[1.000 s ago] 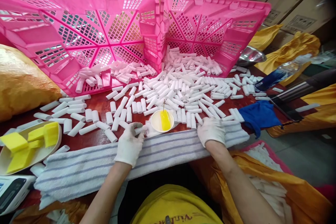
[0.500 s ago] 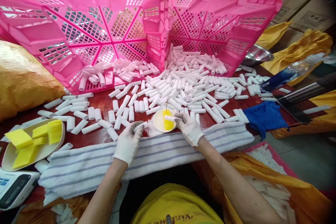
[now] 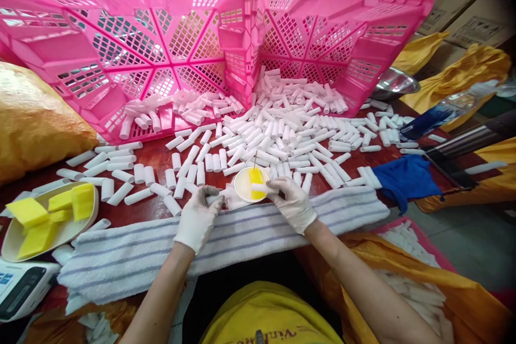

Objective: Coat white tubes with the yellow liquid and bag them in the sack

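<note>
Between my gloved hands sits a small round white bowl [image 3: 241,187] holding a yellow sponge [image 3: 255,176], from which a thin stick rises. My right hand [image 3: 291,200] pinches a white paper tube [image 3: 259,187], whose free end reaches over the bowl to the sponge. Left of the bowl, my left hand [image 3: 200,214] is closed around another white tube, mostly hidden by the fingers. Both wrists are above a striped towel [image 3: 226,236] along the table's front edge. Many loose white tubes [image 3: 258,140] lie heaped behind the bowl.
Two pink crates [image 3: 177,64] lie tipped behind the heap, tubes spilling out. An oval dish [image 3: 86,220] of yellow sponges and a white device [image 3: 28,290] stand at left. A blue cloth [image 3: 407,177] and a bottle [image 3: 443,110] are at right. Orange sacks [image 3: 475,301] flank the table.
My right hand has shifted slightly down and right, its tube now lower across the sponge. My left hand has moved little, with its fingers nearer the bowl.
</note>
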The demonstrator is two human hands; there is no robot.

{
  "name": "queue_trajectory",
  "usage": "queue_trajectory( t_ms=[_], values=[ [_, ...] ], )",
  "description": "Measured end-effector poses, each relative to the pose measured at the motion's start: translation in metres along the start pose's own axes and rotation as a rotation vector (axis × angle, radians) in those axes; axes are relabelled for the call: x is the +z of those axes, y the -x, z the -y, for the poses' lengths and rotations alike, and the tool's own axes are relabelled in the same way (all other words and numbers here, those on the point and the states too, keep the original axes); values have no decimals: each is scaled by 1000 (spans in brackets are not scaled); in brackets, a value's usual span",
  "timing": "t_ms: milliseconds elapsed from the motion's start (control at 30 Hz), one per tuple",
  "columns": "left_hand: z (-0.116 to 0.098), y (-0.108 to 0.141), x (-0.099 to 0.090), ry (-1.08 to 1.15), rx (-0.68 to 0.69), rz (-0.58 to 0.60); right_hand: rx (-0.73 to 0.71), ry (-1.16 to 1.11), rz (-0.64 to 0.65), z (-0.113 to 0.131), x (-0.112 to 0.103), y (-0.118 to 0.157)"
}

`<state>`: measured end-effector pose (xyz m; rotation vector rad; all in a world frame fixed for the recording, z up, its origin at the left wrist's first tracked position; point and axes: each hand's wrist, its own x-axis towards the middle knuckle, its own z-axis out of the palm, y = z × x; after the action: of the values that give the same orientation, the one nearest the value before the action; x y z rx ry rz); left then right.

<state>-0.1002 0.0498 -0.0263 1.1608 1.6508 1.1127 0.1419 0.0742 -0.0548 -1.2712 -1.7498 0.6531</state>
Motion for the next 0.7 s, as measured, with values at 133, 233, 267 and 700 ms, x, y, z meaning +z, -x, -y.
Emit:
queue_trajectory(
  t_ms=[133, 233, 267, 700],
  values=[
    [-2, 0, 0, -57, -37, 23, 74, 6, -11, -1, 1, 4],
    [-3, 1, 0, -79, -22, 71, -46, 25, -49, -1, 2, 6],
    [-4, 2, 1, -59, -22, 94, -55, 37, -48, -1, 2, 7],
    [-17, 13, 5, -75, 11, 220, 196, -256, -12, 32, -16, 19]
  ],
)
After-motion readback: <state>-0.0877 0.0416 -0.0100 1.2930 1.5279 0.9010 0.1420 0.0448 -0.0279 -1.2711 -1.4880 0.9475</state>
